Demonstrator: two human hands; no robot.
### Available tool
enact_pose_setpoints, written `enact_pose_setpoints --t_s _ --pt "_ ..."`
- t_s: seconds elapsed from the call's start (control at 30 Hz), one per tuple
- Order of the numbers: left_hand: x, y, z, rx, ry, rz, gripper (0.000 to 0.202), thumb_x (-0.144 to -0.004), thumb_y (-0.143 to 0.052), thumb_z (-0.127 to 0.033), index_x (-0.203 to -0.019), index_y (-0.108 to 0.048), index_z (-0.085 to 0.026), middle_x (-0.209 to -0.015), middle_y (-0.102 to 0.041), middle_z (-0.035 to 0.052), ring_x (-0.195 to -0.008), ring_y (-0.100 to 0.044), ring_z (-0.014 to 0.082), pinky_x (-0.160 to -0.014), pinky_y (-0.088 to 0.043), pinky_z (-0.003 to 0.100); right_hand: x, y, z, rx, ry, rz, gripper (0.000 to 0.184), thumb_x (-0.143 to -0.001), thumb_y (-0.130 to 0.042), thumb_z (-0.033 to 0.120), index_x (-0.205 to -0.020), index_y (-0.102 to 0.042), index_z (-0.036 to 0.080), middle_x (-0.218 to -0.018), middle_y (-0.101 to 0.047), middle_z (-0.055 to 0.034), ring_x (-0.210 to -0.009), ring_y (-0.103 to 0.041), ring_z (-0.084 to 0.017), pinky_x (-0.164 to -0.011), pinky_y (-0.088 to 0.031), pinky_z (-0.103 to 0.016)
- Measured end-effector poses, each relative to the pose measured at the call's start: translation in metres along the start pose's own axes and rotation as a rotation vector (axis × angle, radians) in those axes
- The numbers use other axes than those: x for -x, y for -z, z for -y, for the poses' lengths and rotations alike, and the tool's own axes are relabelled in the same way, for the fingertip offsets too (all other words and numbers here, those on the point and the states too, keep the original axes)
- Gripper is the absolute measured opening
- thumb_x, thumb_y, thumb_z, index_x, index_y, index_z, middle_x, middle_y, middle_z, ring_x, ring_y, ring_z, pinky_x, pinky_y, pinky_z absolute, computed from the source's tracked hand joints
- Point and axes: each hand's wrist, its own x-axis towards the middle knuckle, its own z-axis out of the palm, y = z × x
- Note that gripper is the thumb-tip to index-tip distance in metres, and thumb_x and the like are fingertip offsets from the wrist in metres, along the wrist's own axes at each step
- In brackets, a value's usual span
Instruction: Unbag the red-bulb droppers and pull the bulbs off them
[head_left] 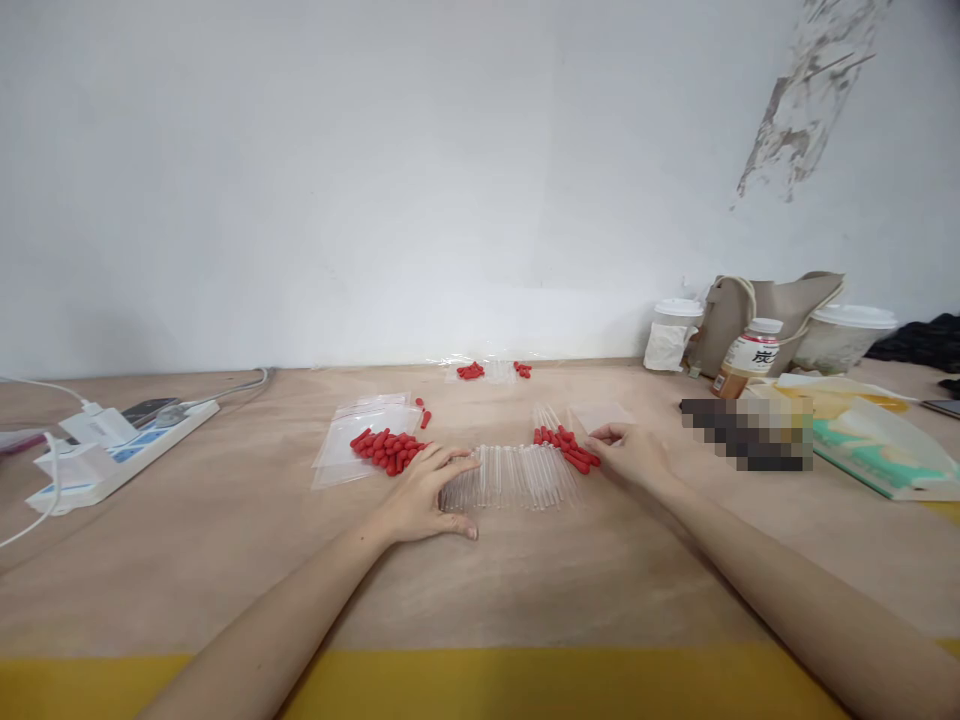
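Observation:
A row of thin clear tubes (510, 478), like glass dropper pipettes, lies side by side on the table. My left hand (429, 490) rests over the row's left end, thumb apart from the fingers. Beside it, a heap of red rubber-like bulbs (384, 450) lies on clear plastic bags (334, 455). More red bulbs (564, 442) lie across the upper right of the row, some appearing to be on tube ends. My right hand (626, 450) is at the edge of these bulbs, fingertips drawn together; what they hold, if anything, is hidden.
Two loose red bulbs (424, 413) lie behind the left heap. A clear packet of bulbs and tubes (499, 371) is by the wall. Left stands a power strip (150, 450); right are a cup (675, 335), a bottle (746, 360), a bag (716, 320) and a green-white package (885, 450).

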Motion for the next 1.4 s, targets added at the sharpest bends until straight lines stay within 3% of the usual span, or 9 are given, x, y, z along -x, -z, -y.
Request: enact_pose_setpoints --t_s 0.17,0.4,0.63,0.7,0.83,1.0,1.1,1.23,1.4 --pt "0.001 -0.002 0.001 -0.045 0.039 0.008 0.06 -0.069 -0.06 -0.053 -0.121 -0.047 -0.025 -0.12 -0.047 0.009 -0.109 -0.041 0.0248 -0.092 -0.032 0.042 -0.014 -0.005 0.024 0.137 0.021 0.042 0.036 -0.067 -0.049 0.057 -0.069 -0.066 0.025 -0.075 -0.067 -0.002 -0.078 -0.059 -0.022 -0.069 -0.035 -0.032" --pt "-0.003 -0.011 0.0 -0.08 0.084 -0.04 0.061 -0.067 -0.06 -0.056 -0.119 -0.048 -0.026 -0.117 -0.049 0.0078 -0.106 -0.041 0.0252 -0.089 -0.03 0.041 -0.024 -0.013 0.037 0.206 -0.075 0.125 0.032 -0.062 -0.055 0.055 -0.06 -0.063 0.024 -0.067 -0.065 -0.0027 -0.073 -0.059 -0.022 -0.07 -0.034 -0.035" --pt "-0.001 -0.01 -0.001 -0.107 0.099 -0.144 0.042 -0.079 -0.053 -0.043 -0.116 -0.049 -0.024 -0.116 -0.049 0.0079 -0.108 -0.04 0.0241 -0.09 -0.03 0.042 -0.024 -0.005 0.043 0.155 -0.041 0.038 0.034 -0.074 -0.045 0.046 -0.055 -0.06 0.022 -0.06 -0.063 -0.0039 -0.069 -0.058 -0.021 -0.066 -0.032 -0.032" --pt "-0.001 -0.012 0.001 -0.127 0.111 -0.232 0.038 -0.08 -0.052 -0.038 -0.115 -0.05 -0.023 -0.117 -0.047 0.0091 -0.11 -0.039 0.0247 -0.091 -0.03 0.043 -0.018 -0.003 0.045 0.07 0.061 -0.018 0.028 -0.074 -0.046 0.043 -0.064 -0.061 0.022 -0.067 -0.065 -0.0027 -0.072 -0.058 -0.019 -0.067 -0.033 -0.03" --pt "-0.001 -0.013 0.002 -0.177 0.099 -0.365 0.041 -0.08 -0.052 -0.03 -0.119 -0.047 -0.021 -0.118 -0.046 0.0115 -0.112 -0.038 0.0255 -0.092 -0.03 0.044 0.01 -0.008 0.044 -0.038 0.44 -0.079 0.017 -0.076 -0.051 0.036 -0.079 -0.059 0.022 -0.081 -0.065 -0.0007 -0.08 -0.055 -0.017 -0.076 -0.031 -0.031" --pt "-0.002 -0.012 -0.02 -0.312 -0.021 -0.347 0.034 -0.082 -0.051 -0.027 -0.116 -0.051 -0.026 -0.114 -0.055 0.0081 -0.108 -0.044 0.0257 -0.094 -0.022 0.049 0.055 -0.018 0.043 -0.061 0.76 -0.121 0.009 -0.079 -0.051 0.026 -0.08 -0.059 0.023 -0.076 -0.063 -0.0003 -0.079 -0.053 -0.016 -0.08 -0.027 -0.034" --pt "-0.004 -0.017 -0.037 -0.337 -0.11 -0.303 0.024 -0.084 -0.048 -0.022 -0.106 -0.057 -0.027 -0.097 -0.065 0.0033 -0.097 -0.052 0.0206 -0.095 -0.017 0.049 0.069 -0.018 0.046 -0.07 0.832 -0.145 0.008 -0.079 -0.051 0.023 -0.08 -0.059 0.022 -0.074 -0.064 0.0 -0.076 -0.053 -0.016 -0.079 -0.027 -0.033" --pt "-0.006 -0.026 -0.046 -0.32 -0.08 -0.284 0.017 -0.086 -0.046 -0.023 -0.095 -0.061 -0.023 -0.072 -0.066 0.0008 -0.077 -0.055 0.0157 -0.092 -0.022 0.046 0.075 -0.021 0.051 -0.072 0.879 -0.162 0.009 -0.08 -0.05 0.022 -0.079 -0.059 0.022 -0.071 -0.064 0.0004 -0.073 -0.052 -0.015 -0.078 -0.028 -0.033" --pt "-0.006 -0.031 -0.041 -0.295 -0.057 -0.284 0.016 -0.085 -0.045 -0.019 -0.088 -0.061 -0.021 -0.069 -0.064 0.0008 -0.073 -0.053 0.0152 -0.089 -0.024 0.043 0.077 -0.03 0.057 -0.028 0.896 -0.222 0.012 -0.078 -0.053 0.028 -0.085 -0.06 0.021 -0.075 -0.065 -0.0009 -0.075 -0.051 -0.016 -0.078 -0.028 -0.034"
